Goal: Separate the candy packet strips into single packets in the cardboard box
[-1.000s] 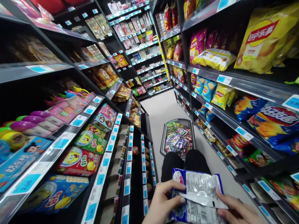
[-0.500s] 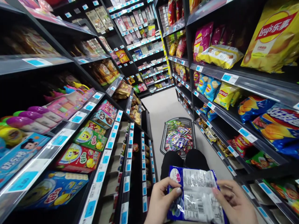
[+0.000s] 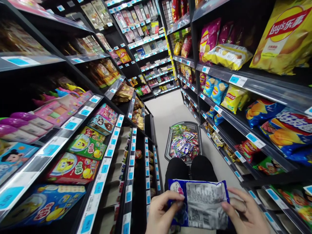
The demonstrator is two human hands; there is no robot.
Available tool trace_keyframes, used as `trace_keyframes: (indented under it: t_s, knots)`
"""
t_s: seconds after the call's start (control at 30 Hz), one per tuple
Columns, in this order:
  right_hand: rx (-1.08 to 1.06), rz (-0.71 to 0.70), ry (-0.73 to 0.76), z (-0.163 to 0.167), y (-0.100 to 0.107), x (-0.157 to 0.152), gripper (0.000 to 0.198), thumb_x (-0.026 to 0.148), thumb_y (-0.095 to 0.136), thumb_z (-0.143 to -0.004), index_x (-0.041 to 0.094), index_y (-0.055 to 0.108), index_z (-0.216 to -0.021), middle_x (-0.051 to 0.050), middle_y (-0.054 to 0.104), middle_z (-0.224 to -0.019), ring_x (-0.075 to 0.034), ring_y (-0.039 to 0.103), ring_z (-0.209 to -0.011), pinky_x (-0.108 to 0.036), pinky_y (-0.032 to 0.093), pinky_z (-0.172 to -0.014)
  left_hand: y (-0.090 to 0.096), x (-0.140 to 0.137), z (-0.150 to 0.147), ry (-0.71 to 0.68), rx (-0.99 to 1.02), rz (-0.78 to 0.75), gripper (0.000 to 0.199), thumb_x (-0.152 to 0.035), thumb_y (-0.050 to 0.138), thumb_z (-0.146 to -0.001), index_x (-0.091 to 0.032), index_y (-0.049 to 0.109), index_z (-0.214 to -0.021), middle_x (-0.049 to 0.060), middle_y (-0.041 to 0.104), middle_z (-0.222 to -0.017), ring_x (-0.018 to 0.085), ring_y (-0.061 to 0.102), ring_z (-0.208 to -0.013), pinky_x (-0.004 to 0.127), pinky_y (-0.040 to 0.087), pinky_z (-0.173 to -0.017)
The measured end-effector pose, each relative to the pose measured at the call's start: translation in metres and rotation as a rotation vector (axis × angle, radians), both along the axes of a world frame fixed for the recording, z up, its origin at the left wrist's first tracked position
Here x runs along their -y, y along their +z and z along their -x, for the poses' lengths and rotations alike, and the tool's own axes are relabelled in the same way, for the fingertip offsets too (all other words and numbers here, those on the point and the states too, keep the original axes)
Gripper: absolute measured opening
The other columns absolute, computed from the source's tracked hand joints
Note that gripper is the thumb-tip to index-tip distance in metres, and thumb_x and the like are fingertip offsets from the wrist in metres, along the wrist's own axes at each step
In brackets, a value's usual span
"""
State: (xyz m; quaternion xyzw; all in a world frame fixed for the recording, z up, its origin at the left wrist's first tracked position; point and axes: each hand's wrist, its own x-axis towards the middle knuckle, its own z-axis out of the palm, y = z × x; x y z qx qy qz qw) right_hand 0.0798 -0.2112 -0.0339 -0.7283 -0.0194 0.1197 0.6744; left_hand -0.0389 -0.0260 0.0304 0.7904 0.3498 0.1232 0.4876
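Observation:
Above my lap I hold a blue snack packet (image 3: 204,201), its silver printed back facing up. A berry picture shows on its blue side. My left hand (image 3: 162,209) pinches the left edge between thumb and fingers. On the opposite edge, my right hand (image 3: 245,211) has its thumb on the silver panel and fingers behind; a ring shows on one finger. Beyond my knees stands a grey shopping basket (image 3: 200,143) on the floor, filled with many small colourful packets (image 3: 185,143).
Shelves line both sides of a narrow aisle. Boxed snacks (image 3: 73,167) and toys (image 3: 60,112) fill the left side; bags of chips (image 3: 280,35) stand on the right. Pale floor (image 3: 168,109) runs to a rear shelf of stationery-like goods (image 3: 141,19).
The packet has tilted and its lower part now looks more creased in my hands. My view has shifted slightly, moving the shelves and basket a little left in the picture.

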Motion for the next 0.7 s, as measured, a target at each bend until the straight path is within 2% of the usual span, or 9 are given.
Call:
trace_keyframes:
  t_s: [0.1,0.2,0.27,0.33,0.37,0.4,0.53,0.63,0.7]
  knots:
    - [-0.051,-0.033,0.191,-0.009,-0.010,0.003,0.057,0.051,0.073,-0.072,0.024,0.064,-0.121,0.000,0.076,-0.070,-0.014,0.073,-0.071,-0.012,0.053,-0.071,0.000,0.006,0.001,0.058,0.051,0.054,0.041,-0.048,0.065,-0.078,-0.021,0.069,-0.108,0.006,0.074,-0.087,0.026,0.068,-0.082,0.032,0.054,-0.078]
    - [-0.087,-0.199,0.346,-0.019,-0.009,-0.001,0.042,0.043,0.080,-0.067,0.025,0.073,-0.105,-0.005,0.078,-0.083,-0.020,0.074,-0.077,-0.019,0.057,-0.070,0.005,0.007,-0.005,0.079,0.110,0.148,0.081,-0.048,0.071,-0.073,-0.019,0.041,-0.142,0.008,0.073,-0.096,0.026,0.068,-0.087,0.032,0.055,-0.080]
    - [-0.107,-0.276,0.330,-0.020,-0.001,-0.007,0.030,0.043,0.081,-0.065,0.025,0.076,-0.088,-0.005,0.078,-0.081,-0.020,0.073,-0.072,-0.020,0.057,-0.065,0.009,0.004,-0.012,0.033,0.101,0.169,0.072,-0.041,0.078,-0.066,-0.017,0.056,-0.130,0.008,0.073,-0.097,0.027,0.067,-0.089,0.030,0.054,-0.079]
    - [-0.098,-0.268,0.280,-0.017,0.007,-0.013,0.025,0.046,0.080,-0.065,0.024,0.076,-0.075,-0.003,0.074,-0.068,-0.017,0.068,-0.062,-0.018,0.054,-0.058,0.011,0.002,-0.018,-0.027,0.058,0.189,0.029,-0.035,0.079,-0.064,-0.014,0.075,-0.084,0.006,0.071,-0.076,0.023,0.065,-0.074,0.025,0.053,-0.066]
    - [-0.086,-0.242,0.241,-0.014,0.011,-0.015,0.025,0.048,0.079,-0.065,0.023,0.073,-0.068,-0.002,0.071,-0.062,-0.016,0.065,-0.058,-0.018,0.052,-0.056,0.012,0.002,-0.020,-0.035,0.043,0.198,0.021,-0.033,0.077,-0.065,-0.013,0.072,-0.065,0.004,0.067,-0.064,0.020,0.062,-0.064,0.024,0.050,-0.059]
    - [-0.074,-0.215,0.203,-0.012,0.013,-0.016,0.028,0.048,0.078,-0.066,0.022,0.070,-0.061,-0.001,0.067,-0.058,-0.015,0.061,-0.055,-0.018,0.050,-0.055,0.012,0.002,-0.022,-0.021,0.040,0.205,0.025,-0.033,0.075,-0.067,-0.013,0.067,-0.053,0.002,0.062,-0.055,0.016,0.057,-0.056,0.022,0.047,-0.054]
    - [-0.056,-0.193,0.074,-0.004,0.015,-0.018,0.038,0.047,0.075,-0.069,0.020,0.053,-0.052,0.003,0.056,-0.054,-0.011,0.052,-0.053,-0.016,0.045,-0.054,0.014,0.013,-0.027,0.135,0.092,0.296,0.024,-0.030,0.076,-0.066,-0.011,0.067,-0.053,0.001,0.062,-0.054,0.014,0.054,-0.054,0.021,0.043,-0.053]
    - [-0.097,-0.258,0.167,-0.002,0.014,-0.022,0.033,0.048,0.074,-0.071,0.021,0.059,-0.058,0.002,0.061,-0.057,-0.013,0.058,-0.055,-0.017,0.048,-0.055,0.018,0.019,-0.032,0.236,0.084,0.435,0.019,-0.021,0.082,-0.052,-0.011,0.072,-0.066,0.003,0.070,-0.064,0.018,0.061,-0.062,0.024,0.048,-0.059]
    - [-0.197,-0.309,0.220,-0.001,0.015,-0.027,0.034,0.054,0.076,-0.067,0.022,0.067,-0.076,-0.001,0.070,-0.068,-0.017,0.065,-0.063,-0.021,0.052,-0.060,0.020,0.021,-0.037,0.253,0.054,0.496,0.026,-0.014,0.083,-0.046,-0.012,0.073,-0.070,0.004,0.073,-0.067,0.020,0.063,-0.064,0.025,0.050,-0.061]
